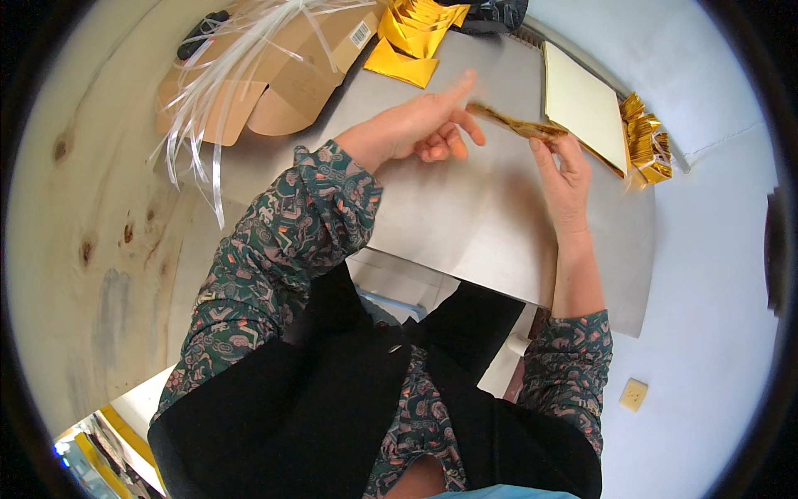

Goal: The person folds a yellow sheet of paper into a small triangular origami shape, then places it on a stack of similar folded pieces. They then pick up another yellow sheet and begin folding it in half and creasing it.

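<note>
A folded strip of shiny gold foil paper (514, 125) is pinched at its right end by my right hand (566, 170), above the grey metal tabletop (465, 216). Just off the strip's left end is my left hand (424, 129). Its index finger points up and away, the other fingers are loosely bent and apart, and I see nothing in it. Motion blurs its fingertips a little. Beyond my left hand lie several folded gold foil pieces (407, 62), overlapping in a stack.
On the left an open cardboard box (303, 91) carries a tangle of white plastic strips (218, 91). A pale yellow paper stack (584, 108) lies far right, beside a bundle of gold folded pieces (647, 141). Black plastic (495, 15) sits at the back. The white wall (706, 216) bounds the right side.
</note>
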Demonstrator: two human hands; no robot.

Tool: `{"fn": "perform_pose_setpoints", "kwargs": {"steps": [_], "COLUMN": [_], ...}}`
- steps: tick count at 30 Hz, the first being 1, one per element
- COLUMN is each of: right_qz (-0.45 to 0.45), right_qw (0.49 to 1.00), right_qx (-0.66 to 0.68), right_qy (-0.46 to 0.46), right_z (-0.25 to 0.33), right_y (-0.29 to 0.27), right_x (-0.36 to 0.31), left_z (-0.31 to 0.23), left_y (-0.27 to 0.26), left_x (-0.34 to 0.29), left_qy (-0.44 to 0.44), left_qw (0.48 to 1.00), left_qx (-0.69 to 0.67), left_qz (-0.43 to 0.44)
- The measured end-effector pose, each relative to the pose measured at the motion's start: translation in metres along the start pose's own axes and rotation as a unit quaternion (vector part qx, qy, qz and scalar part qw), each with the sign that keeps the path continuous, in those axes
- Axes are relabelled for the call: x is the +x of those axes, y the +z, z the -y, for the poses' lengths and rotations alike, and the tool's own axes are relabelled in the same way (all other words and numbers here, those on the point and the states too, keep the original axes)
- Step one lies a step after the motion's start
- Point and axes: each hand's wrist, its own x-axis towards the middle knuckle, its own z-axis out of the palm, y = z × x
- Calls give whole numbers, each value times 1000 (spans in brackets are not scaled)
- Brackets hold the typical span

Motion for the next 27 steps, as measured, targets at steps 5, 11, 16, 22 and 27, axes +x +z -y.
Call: {"fn": "perform_pose_setpoints", "kwargs": {"steps": [5, 11, 16, 22, 27], "right_qz": [-11, 33, 58, 79, 82], "right_qw": [939, 885, 872, 885, 913], "right_qx": [237, 303, 295, 222, 128], "right_qy": [249, 351, 387, 401, 378], "right_z": [-5, 6, 9, 1, -6], "right_y": [11, 34, 60, 101, 109], "right_x": [1, 19, 54, 93, 95], "left_z": [-7, 6, 10, 16, 15], "left_y": [-40, -80, -88, -82, -90], "left_x": [6, 17, 23, 24, 29], "left_qy": [229, 180, 93, 111, 91], "left_qw": [892, 839, 799, 762, 815], "left_qx": [214, 337, 431, 458, 413], "left_qz": [-327, -387, -409, -444, -398]}}
